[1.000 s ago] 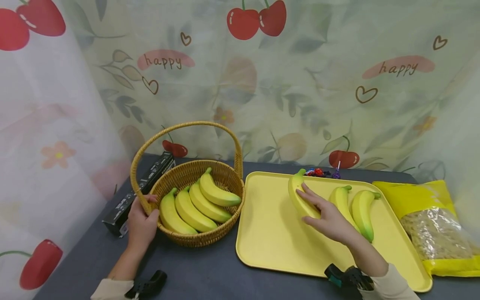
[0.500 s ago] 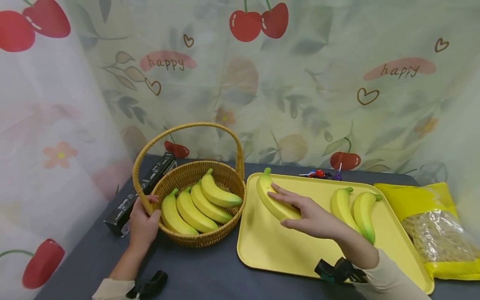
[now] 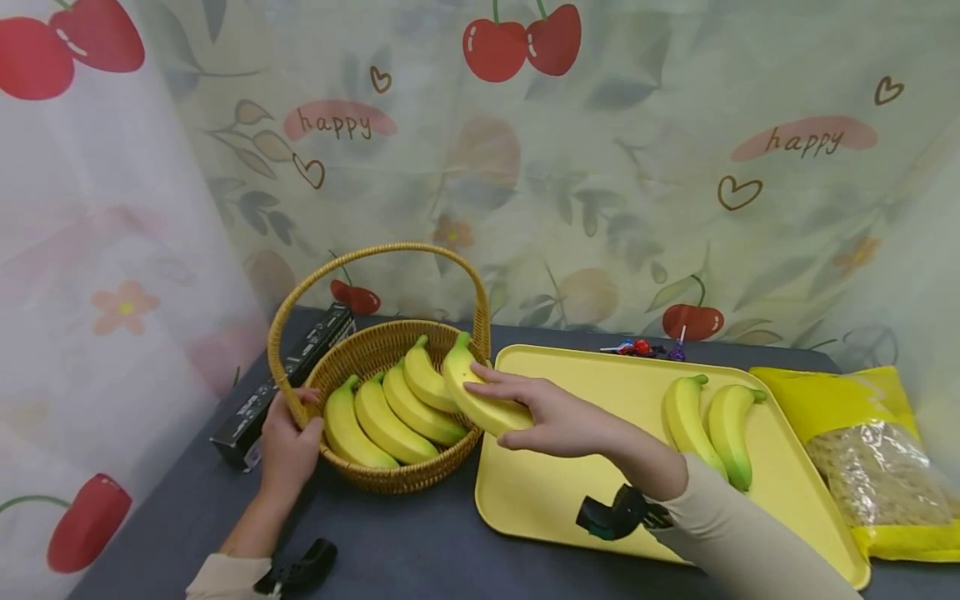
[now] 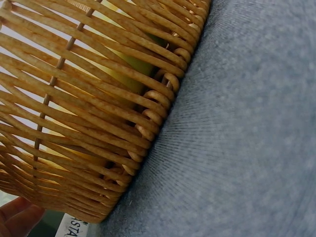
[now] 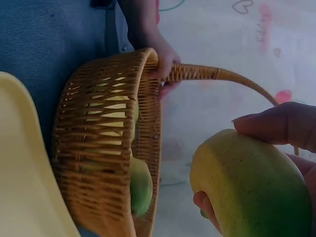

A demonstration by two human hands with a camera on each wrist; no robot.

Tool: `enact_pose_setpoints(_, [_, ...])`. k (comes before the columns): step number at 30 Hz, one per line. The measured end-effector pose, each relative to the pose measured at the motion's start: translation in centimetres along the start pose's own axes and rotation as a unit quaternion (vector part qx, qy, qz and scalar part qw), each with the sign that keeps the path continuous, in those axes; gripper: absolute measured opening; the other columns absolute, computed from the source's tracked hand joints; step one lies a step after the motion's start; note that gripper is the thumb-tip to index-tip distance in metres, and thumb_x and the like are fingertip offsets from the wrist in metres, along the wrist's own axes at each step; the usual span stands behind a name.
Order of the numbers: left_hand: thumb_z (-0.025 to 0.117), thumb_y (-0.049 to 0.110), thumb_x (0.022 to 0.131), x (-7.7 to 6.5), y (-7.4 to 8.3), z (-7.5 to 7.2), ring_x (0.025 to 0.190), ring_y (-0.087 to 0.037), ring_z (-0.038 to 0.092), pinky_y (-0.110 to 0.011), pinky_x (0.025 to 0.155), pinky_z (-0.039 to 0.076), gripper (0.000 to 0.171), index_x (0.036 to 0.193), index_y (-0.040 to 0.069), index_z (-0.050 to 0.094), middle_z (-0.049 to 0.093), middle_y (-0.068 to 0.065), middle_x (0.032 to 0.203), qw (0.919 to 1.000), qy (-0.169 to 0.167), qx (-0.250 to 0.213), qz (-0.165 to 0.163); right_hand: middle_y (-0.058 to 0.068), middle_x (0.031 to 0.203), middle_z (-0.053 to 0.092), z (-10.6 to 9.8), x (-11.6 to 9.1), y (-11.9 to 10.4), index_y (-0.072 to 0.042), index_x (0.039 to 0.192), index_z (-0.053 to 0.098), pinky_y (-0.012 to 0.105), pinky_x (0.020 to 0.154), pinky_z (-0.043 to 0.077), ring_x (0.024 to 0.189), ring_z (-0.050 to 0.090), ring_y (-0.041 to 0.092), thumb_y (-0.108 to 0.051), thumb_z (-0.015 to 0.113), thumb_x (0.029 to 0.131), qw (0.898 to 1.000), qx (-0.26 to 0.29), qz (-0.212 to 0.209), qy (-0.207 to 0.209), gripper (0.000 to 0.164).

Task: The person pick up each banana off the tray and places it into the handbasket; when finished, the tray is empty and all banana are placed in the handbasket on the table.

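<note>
A banana [image 3: 480, 400] is held in my right hand [image 3: 558, 415] at the right rim of the wicker basket [image 3: 397, 479], overlapping the rim in the head view. The right wrist view has thumb and fingers around this banana [image 5: 247, 182], with the basket [image 5: 98, 143] behind it. My left hand [image 3: 291, 437] grips the left foot of the basket's arched handle. Several bananas [image 3: 390, 425] lie side by side inside the basket. Through the weave in the left wrist view, parts of the yellow-green fruit show; only the left fingertips [image 4: 19, 217] appear there.
A yellow tray [image 3: 585, 500] right of the basket bears two bananas [image 3: 708, 429]. Beyond its far edge lie wrapped lollipops [image 3: 641, 348]. A yellow bag with a clear window [image 3: 870, 467] lies at the right. A long black box [image 3: 247, 433] lies behind the basket's left side.
My right hand has carried the banana leftward from over the tray to the basket's right rim. My left hand has stayed on the handle, and the basket has kept its place.
</note>
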State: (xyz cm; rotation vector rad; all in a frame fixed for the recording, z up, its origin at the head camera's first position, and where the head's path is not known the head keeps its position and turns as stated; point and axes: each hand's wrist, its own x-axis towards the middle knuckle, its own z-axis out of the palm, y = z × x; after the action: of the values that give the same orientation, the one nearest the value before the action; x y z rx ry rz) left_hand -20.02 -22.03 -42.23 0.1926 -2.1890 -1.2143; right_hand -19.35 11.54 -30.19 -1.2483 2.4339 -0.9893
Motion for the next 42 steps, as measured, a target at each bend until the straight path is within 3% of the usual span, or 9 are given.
enact_pose_setpoints(5, [0.051, -0.002, 0.076, 0.0, 0.1, 0.0, 0.098, -0.022, 0.056, -0.013, 0.072, 0.035, 0.021, 0.096, 0.002, 0.054, 0.064, -0.014, 0.106, 1.0, -0.003, -0.002, -0.002, 0.006, 0.155, 0.018, 0.4, 3.4, -0.4, -0.011, 0.142, 0.037, 0.034, 0.1, 0.033, 0.143, 0.017, 0.023, -0.008, 0.06, 0.082, 1.0, -0.007, -0.002, -0.024, 0.064])
enact_pose_setpoints(11, [0.052, -0.002, 0.076, 0.0, 0.2, -0.1, 0.098, -0.019, 0.055, -0.012, 0.072, 0.034, 0.021, 0.096, 0.002, 0.053, 0.064, -0.014, 0.107, 1.0, -0.005, -0.002, -0.008, 0.006, 0.155, 0.02, 0.6, 7.6, -0.8, -0.012, 0.142, 0.037, 0.031, 0.095, 0.033, 0.143, 0.018, 0.022, -0.007, 0.059, 0.082, 0.999, -0.026, 0.028, -0.035, 0.064])
enact_pose_setpoints(19, [0.052, -0.002, 0.077, 0.0, 0.3, -0.3, 0.1, -0.022, 0.056, -0.009, 0.072, 0.034, 0.021, 0.098, 0.001, 0.053, 0.063, -0.015, 0.108, 0.9998, -0.011, -0.006, -0.012, 0.006, 0.154, 0.023, 1.2, 11.9, -0.6, -0.014, 0.141, 0.038, 0.03, 0.101, 0.032, 0.142, 0.02, 0.02, -0.008, 0.059, 0.082, 0.996, -0.042, 0.066, -0.044, 0.063])
enact_pose_setpoints(25, [0.052, -0.002, 0.077, 0.0, 0.1, -0.3, 0.1, -0.022, 0.056, -0.009, 0.072, 0.034, 0.021, 0.098, 0.002, 0.053, 0.063, -0.014, 0.109, 0.9998, -0.011, -0.002, -0.015, 0.008, 0.153, 0.024, 1.6, 13.5, -0.1, -0.013, 0.141, 0.039, 0.027, 0.09, 0.032, 0.141, 0.023, 0.022, -0.008, 0.056, 0.083, 0.995, -0.038, 0.088, -0.037, 0.06])
enact_pose_setpoints(26, [0.052, -0.002, 0.077, 0.0, 0.1, -0.3, 0.1, -0.023, 0.056, -0.01, 0.072, 0.034, 0.021, 0.098, 0.002, 0.053, 0.063, -0.014, 0.109, 0.9998, -0.012, -0.003, -0.015, 0.009, 0.153, 0.025, 1.7, 13.7, 0.0, -0.013, 0.141, 0.04, 0.028, 0.087, 0.032, 0.139, 0.029, 0.023, -0.008, 0.056, 0.083, 0.995, -0.035, 0.091, -0.035, 0.06])
enact_pose_setpoints(29, [0.052, -0.002, 0.077, -0.1, 0.1, -0.3, 0.1, -0.022, 0.056, -0.01, 0.072, 0.034, 0.021, 0.098, 0.002, 0.053, 0.063, -0.014, 0.109, 0.9998, -0.012, -0.004, -0.016, 0.008, 0.153, 0.025, 1.9, 14.2, 0.2, -0.014, 0.141, 0.04, 0.027, 0.087, 0.032, 0.139, 0.03, 0.024, -0.009, 0.056, 0.084, 0.994, -0.024, 0.1, -0.03, 0.059])
enact_pose_setpoints(42, [0.052, -0.002, 0.077, -0.1, 0.3, -0.2, 0.1, -0.023, 0.056, -0.008, 0.071, 0.034, 0.021, 0.098, 0.002, 0.053, 0.063, -0.014, 0.108, 0.9998, -0.01, -0.005, -0.014, 0.008, 0.153, 0.026, 3.5, 14.9, 1.3, -0.012, 0.14, 0.041, 0.033, 0.107, 0.029, 0.142, 0.02, 0.023, -0.007, 0.056, 0.084, 0.991, 0.018, 0.13, -0.027, 0.058])
